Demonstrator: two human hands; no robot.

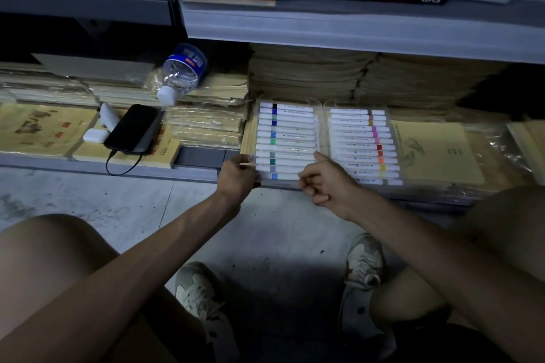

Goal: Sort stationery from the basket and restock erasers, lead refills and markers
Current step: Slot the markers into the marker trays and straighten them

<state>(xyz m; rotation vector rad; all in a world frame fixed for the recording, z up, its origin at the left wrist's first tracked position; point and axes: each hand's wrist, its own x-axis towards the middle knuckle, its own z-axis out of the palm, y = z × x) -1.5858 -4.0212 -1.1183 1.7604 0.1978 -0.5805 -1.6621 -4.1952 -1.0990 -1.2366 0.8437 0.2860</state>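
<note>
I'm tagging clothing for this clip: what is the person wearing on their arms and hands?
Nothing shows on either. The left hand and right hand are bare, with no gloves, rings, watch or bands visible. The left forearm and right forearm are bare too, with no sleeves in view.

Marker case (321, 106) clear glossy plastic; shelf (354, 26) matt grey metal; floor (280, 230) rough concrete.

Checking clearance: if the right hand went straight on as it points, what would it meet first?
Probably the clear plastic case of white markers, right at the right hand's raised fingertip; depth unclear.
</note>
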